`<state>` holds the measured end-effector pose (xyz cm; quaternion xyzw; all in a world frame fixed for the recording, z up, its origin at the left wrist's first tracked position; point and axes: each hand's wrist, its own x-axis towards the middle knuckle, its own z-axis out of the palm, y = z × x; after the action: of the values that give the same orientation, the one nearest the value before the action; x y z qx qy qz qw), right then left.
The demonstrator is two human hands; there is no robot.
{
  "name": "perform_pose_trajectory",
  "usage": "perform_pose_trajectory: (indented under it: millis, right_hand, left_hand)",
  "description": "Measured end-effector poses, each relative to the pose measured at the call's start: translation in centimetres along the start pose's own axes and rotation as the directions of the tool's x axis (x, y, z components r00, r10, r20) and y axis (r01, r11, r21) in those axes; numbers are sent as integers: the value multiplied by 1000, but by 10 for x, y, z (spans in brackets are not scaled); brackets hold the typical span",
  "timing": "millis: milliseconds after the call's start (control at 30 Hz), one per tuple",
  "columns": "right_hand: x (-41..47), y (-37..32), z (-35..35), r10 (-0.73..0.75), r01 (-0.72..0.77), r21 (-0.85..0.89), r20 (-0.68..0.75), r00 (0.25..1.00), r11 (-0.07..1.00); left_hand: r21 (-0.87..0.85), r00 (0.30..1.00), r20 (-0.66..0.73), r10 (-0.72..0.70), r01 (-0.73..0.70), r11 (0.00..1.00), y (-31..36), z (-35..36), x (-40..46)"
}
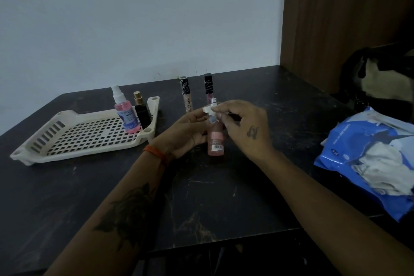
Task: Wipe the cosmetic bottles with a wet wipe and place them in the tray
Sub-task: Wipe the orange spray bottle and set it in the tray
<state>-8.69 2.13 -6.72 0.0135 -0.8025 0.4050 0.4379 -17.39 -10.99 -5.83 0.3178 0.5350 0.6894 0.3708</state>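
A pink spray bottle point(215, 141) stands upright at the table's middle, held between both hands. My left hand point(186, 132) grips its side from the left. My right hand point(244, 128) pinches a small white wet wipe point(209, 111) against the bottle's neck, just under the white nozzle. In the cream perforated tray point(74, 139) at the left, a pink spray bottle with a blue label point(126, 114) and a black bottle with a gold cap point(142, 112) stand in the far right corner. Two slim tubes, one beige point(187, 94) and one dark pink point(208, 87), stand behind my hands.
A blue pack of wet wipes point(369, 163) lies at the right with white wipes spilling from its opening. The black table point(201, 197) ends at a white wall behind and a wooden panel point(336, 18) at the right. A dark bag point(380, 74) sits far right.
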Motion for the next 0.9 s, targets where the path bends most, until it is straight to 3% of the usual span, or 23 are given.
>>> perform_pose_trajectory:
  millis: [233,300,400,600,700,800,900]
  right_hand:
    - [5,8,-2,238,-232,82,-66,969,969]
    - [5,5,-3,193,-182,96,-127,973,979]
    - [0,-2,0,47,-40,95,-74,996,995]
    - [5,8,0,203,-200,73,-37,978,977]
    - [3,4,-3,142,-131,83,-151,978,988]
    - [-3,0,0,27,-25,39,-68,997,999]
    - [-1,2,1,84,-81,60,-43,996,995]
  left_hand:
    - [-65,1000,2,18,-18,998,0,2,3]
    - [-75,1000,4,18,-17,997,0,1,4]
    - [-66,1000,-8,10,-11,998,-1,-1,2]
    - [-72,1000,-16,-16,15,997,1,-1,3]
    - [-68,999,-37,-15,13,998,2,-2,3]
    - [-38,999,-36,-16,15,999,2,-4,2]
    - [-13,999,-44,-26,26,1000,2,-5,2]
